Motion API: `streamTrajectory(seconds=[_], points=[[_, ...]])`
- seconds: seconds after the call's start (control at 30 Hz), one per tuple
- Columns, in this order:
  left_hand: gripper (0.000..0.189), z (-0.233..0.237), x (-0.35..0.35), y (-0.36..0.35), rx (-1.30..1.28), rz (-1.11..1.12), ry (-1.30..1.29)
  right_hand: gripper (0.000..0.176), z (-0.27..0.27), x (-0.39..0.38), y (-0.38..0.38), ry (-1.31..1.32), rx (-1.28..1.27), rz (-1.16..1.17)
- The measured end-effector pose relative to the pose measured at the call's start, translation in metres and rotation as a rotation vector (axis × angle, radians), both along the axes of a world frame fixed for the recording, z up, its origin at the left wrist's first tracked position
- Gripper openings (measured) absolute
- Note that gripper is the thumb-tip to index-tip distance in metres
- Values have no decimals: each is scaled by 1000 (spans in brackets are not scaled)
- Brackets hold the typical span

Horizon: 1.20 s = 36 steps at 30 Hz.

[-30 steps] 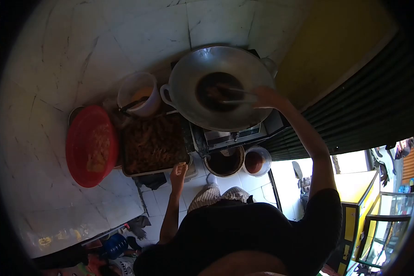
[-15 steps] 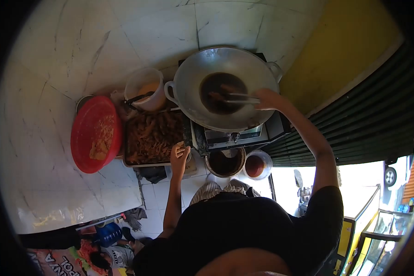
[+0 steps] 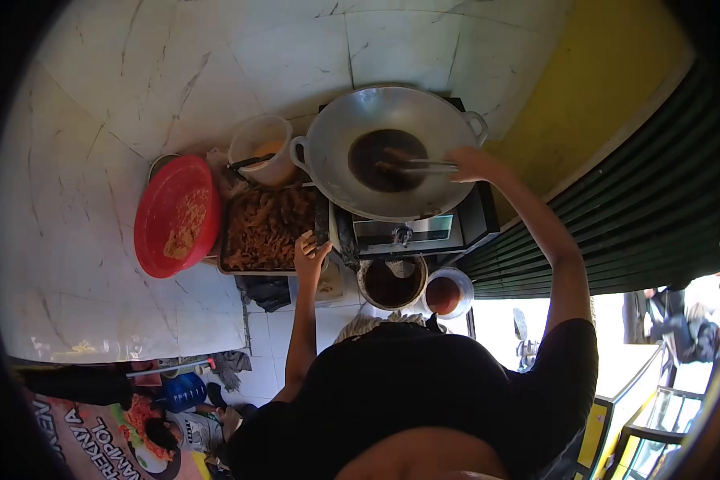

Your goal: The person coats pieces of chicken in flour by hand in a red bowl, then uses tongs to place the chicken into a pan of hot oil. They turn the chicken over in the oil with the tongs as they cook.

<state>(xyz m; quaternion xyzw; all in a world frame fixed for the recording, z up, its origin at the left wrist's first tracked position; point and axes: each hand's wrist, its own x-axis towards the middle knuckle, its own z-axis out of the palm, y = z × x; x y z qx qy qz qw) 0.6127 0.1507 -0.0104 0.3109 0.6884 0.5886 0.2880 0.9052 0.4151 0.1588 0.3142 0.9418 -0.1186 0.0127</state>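
Note:
My right hand (image 3: 472, 165) is closed around a pair of metal tongs (image 3: 430, 166) over the right side of a large two-handled wok (image 3: 328, 172). The tongs' tips reach into dark oil (image 3: 376, 180), where a brown piece of food (image 3: 388, 166) lies at them. My left hand (image 3: 307, 250) rests at the near right corner of a tray (image 3: 252, 273), its thumb and fingers apart with nothing held. Heaped brown fried pieces (image 3: 268, 228) fill that tray. Under the wok stands a stove (image 3: 408, 230) with a front knob.
Left of the tray a red basin (image 3: 156, 232) holds pale crumbs. Behind it stands a clear tub (image 3: 264, 132) with a dark handle across it. Below the stove sit a pot (image 3: 392, 304) and a white bucket (image 3: 464, 304) of reddish liquid. Another person (image 3: 192, 432) is at lower left.
My head view has shifted slightly, so the basin and tray appear a little further right. My right hand still grips the tongs in the wok; the left stays by the tray's corner.

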Motion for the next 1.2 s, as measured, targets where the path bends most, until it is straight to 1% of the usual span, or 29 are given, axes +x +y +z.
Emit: streamTrajectory(seconds=[0.07, 0.13, 0.17, 0.2, 0.27, 0.3, 0.37, 0.5, 0.57, 0.7, 0.77, 0.8, 0.87, 0.97, 1.1, 1.2], points=[[57, -2, -1, 1, 34, 4, -21, 40, 9, 0, 3, -112, -134, -39], [57, 3, 3, 0, 55, 6, -52, 43, 9, 3, 8, -113, -152, -52], [56, 5, 4, 0, 28, 17, -16, 45, 9, 5, 10, -115, -171, -69], [55, 8, 5, -1, 1, 27, 19, 45, 7, 7, 11, -116, -174, -67], [55, -2, 3, 0, 13, 18, -1, 31, 4, 11, 13, -25, -194, -28], [54, 2, 3, 1, 27, 9, -20, 31, 4, 11, 13, -25, -194, -27], [54, 6, 5, 0, 23, 18, 4, 42, 1, 10, 11, -55, -224, -86], [54, 7, 7, 0, 20, 31, 11, 39, -2, 10, 4, -120, -168, -29], [55, 6, 6, 1, 17, 39, 8, 33, -4, 13, 0, -28, -83, 64], [56, 7, 5, 0, 12, 26, 6, 31, 12, 16, -3, -84, -113, 20], [57, 10, 5, 0, -12, 29, 3, 36, 14, 22, 1, -36, -104, -60], [58, 12, 5, 0, -36, 34, -1, 36, 19, 23, -1, -37, -106, -63], [59, 4, 1, 1, -36, 23, -13, 37, 30, 25, -7, 29, -199, -159], [60, 5, 0, 1, -39, 11, -32, 40, 34, 28, -9, 55, -154, -140], [60, 2, -1, 2, -23, -3, -82, 44, 38, 28, -14, 87, -203, -145], [60, 10, 1, 1, -62, 5, -20, 45, 24, 30, -11, 111, -219, -141]])
